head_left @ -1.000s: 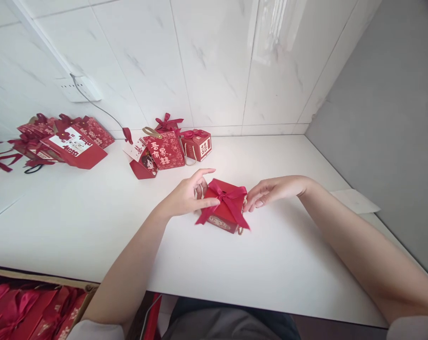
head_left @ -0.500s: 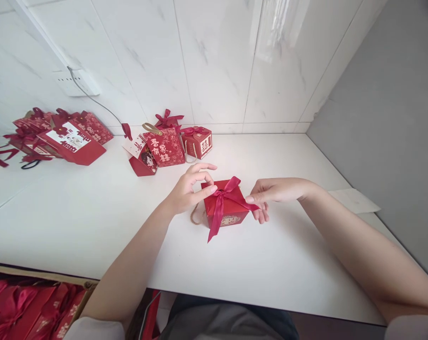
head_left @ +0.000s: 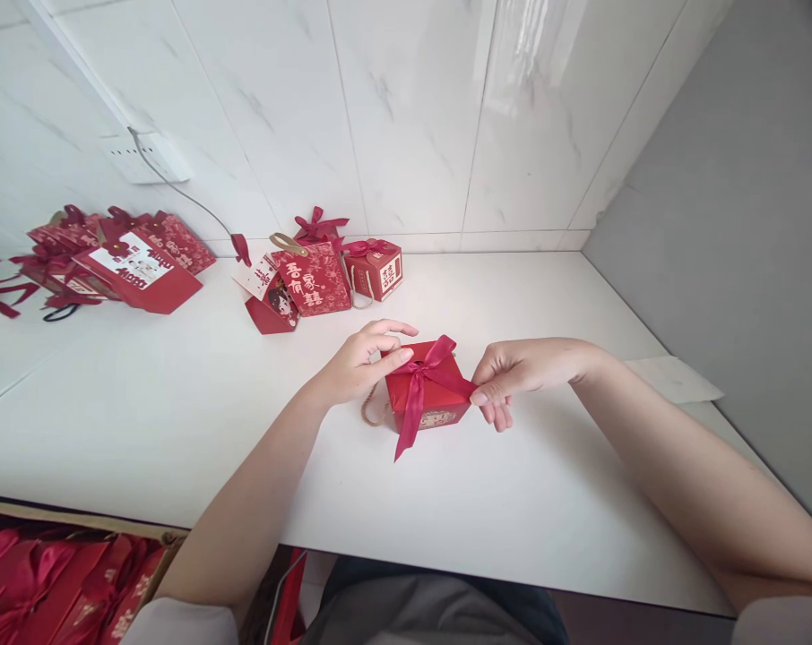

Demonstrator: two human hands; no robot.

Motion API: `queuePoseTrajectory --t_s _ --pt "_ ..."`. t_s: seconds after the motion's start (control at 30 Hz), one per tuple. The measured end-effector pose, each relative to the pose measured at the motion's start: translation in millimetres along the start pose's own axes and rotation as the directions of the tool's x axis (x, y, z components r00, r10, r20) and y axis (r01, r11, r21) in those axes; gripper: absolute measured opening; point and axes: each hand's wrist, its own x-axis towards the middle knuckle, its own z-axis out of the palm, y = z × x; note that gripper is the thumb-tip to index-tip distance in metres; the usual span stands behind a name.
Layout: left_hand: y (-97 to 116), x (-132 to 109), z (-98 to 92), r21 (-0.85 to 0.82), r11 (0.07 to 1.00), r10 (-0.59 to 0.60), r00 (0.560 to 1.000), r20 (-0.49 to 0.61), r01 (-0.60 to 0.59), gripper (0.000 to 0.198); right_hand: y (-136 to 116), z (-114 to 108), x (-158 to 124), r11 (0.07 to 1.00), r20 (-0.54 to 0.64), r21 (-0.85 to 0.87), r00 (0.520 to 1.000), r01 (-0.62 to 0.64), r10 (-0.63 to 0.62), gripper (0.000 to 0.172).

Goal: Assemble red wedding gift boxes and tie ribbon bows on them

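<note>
A red gift box (head_left: 439, 419) with gold print on its front stands on the white table. A dark pink ribbon (head_left: 416, 403) is tied in a bow across its top, one tail hanging down the front. Between thumb and fingers, my right hand (head_left: 506, 381) pinches the other ribbon tail at the box's right corner. My left hand (head_left: 362, 363) lies at the box's left edge, fingers apart and thumb touching the top beside the bow. A twisted cord handle (head_left: 369, 410) loops out on the left side.
Behind stand a small red box (head_left: 383, 276), a patterned red box (head_left: 318, 287) and a red box with a figure (head_left: 272, 309). More red boxes (head_left: 157, 287) pile up at far left. A carton (head_left: 168, 540) of ribboned red boxes sits lower left. White paper (head_left: 675, 378) lies right.
My right hand has closed on the ribbon tail at the box's right corner. The fingers of my left hand have lowered slightly toward the box.
</note>
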Motion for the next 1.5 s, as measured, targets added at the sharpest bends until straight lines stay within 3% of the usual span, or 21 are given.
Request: queuePoseTrajectory --t_s 0.43,0.8,0.87,0.93,1.0,1.03,1.07,1.1,1.13,1.2,1.23,1.27,1.3,1.4,1.5 --pt "-4 -2 -8.6 0.003 0.997 -0.079 0.995 0.056 0.079 0.040 8 -3 1 1.000 -0.014 0.013 1.000 -0.006 0.006 0.037" --pt "-10 1 -7.1 -0.121 0.987 -0.089 0.990 0.113 0.103 0.038 6 -8 -5 0.999 -0.002 -0.040 1.000 -0.028 0.028 0.042" --pt "-7 0 -8.4 -0.139 0.987 -0.073 0.996 0.049 0.080 0.027 7 -13 -7 0.997 -0.066 -0.061 0.997 -0.040 0.036 0.045" --pt "-3 -2 -12.5 -0.094 0.994 -0.056 0.994 -0.098 0.046 0.023 9 -16 -7 0.999 -0.201 -0.047 0.979 -0.027 0.017 0.048" --pt "1 -7 -19.8 0.049 0.996 -0.060 0.973 -0.223 0.073 0.026 11 -17 -2 0.998 -0.390 -0.021 0.919 0.055 -0.058 0.048" --pt "2 -9 -24.3 0.123 0.985 -0.090 0.969 -0.232 0.121 0.033 11 -15 1 0.993 -0.481 -0.017 0.870 0.114 -0.108 0.046" --pt "3 -12 -28.8 0.171 0.968 -0.152 0.972 -0.182 0.183 0.042 11 -13 5 0.985 -0.550 -0.017 0.821 0.174 -0.155 0.044" --pt "3 -15 -32.9 0.185 0.951 -0.240 0.968 -0.066 0.249 0.050 11 -10 9 0.973 -0.594 -0.017 0.781 0.228 -0.193 0.042" --pt "3 -17 -35.9 0.170 0.933 -0.335 0.937 0.102 0.316 0.054 11 -7 12 0.962 -0.614 -0.014 0.757 0.271 -0.222 0.040" --pt "4 -20 -37.8 0.120 0.895 -0.434 0.779 0.453 0.430 0.053 9 -1 18 0.946 -0.607 0.006 0.753 0.324 -0.254 0.037" --pt "5 -20 -36.3 0.105 0.883 -0.433 0.710 0.555 0.457 0.050 8 1 20 0.943 -0.598 0.015 0.759 0.333 -0.259 0.037" --pt "6 -19 -33.6 0.096 0.881 -0.424 0.686 0.591 0.463 0.048 8 3 21 0.942 -0.589 0.021 0.766 0.335 -0.259 0.036" --pt "7 -18 -30.0 0.089 0.888 -0.416 0.706 0.573 0.450 0.046 7 4 22 0.942 -0.578 0.024 0.774 0.334 -0.259 0.035" --pt "10 -13 -18.9 0.051 0.914 -0.388 0.832 0.397 0.402 0.047 8 4 22 0.935 -0.523 0.026 0.802 0.353 -0.289 0.032" --pt "8 -9 -13.7 -0.013 0.907 -0.398 0.866 0.301 0.421 0.049 9 1 22 0.919 -0.491 0.022 0.805 0.393 -0.332 0.033"
